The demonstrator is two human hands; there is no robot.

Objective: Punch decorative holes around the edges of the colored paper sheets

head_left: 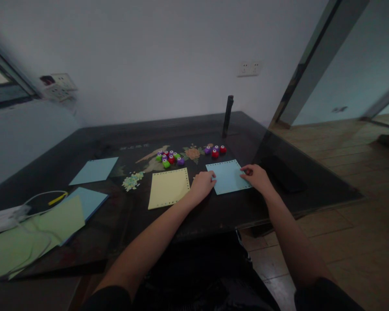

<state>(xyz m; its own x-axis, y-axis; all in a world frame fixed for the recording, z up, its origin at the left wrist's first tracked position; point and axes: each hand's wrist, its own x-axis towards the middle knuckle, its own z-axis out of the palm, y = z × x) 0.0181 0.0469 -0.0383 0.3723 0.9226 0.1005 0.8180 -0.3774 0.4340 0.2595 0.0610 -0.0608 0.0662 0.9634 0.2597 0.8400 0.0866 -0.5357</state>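
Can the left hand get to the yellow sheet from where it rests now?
Probably yes. The left hand rests at the blue sheet's left edge, and the yellow sheet lies flat right beside it with nothing between them.

Your left hand (202, 185) and right hand (256, 176) rest on the two side edges of a blue sheet (227, 176) at the frame's centre, on a dark table (181, 129). Just left lies a yellow sheet (168, 187). Above them sit clusters of small coloured punches (169, 158), with paper scraps (132, 180) to the left.
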